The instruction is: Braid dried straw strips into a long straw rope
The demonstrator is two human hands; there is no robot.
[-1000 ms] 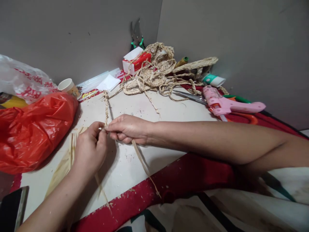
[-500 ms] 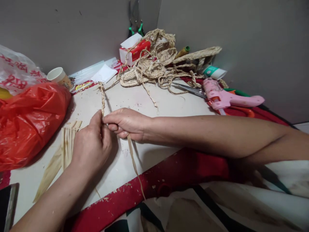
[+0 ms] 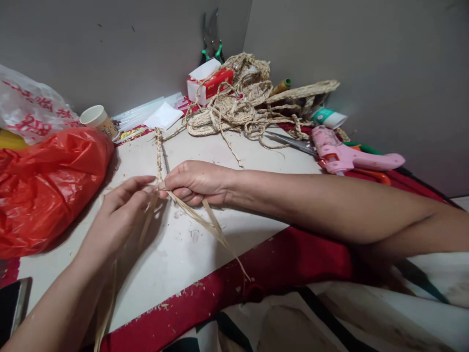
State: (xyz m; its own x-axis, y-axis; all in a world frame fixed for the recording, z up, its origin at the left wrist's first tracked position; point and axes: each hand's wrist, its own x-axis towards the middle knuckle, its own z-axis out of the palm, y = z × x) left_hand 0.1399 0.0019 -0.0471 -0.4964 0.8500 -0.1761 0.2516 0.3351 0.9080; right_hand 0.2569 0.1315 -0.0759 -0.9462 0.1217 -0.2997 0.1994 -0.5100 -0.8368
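A thin braid of pale straw-like fibre runs up the white tabletop from between my hands. My right hand is closed, with thumb and forefinger pinching the braid's lower end. Loose flat strands trail from under it toward the table's front edge. Just left of the pinch, my left hand has its fingertips brought together on a strand; the exact grip is slightly blurred. Beneath the left hand and forearm hangs another pale strip, partly hidden by them.
Behind lie a heap of braided cord, a red tissue box and scissors. A pink glue gun is at right. At left are a red plastic bag, a paper cup and a phone.
My left hand has shifted its fingers down and left from the braid, with the wide strips swinging lower. More strands now lie below my right hand, which keeps its pinch.
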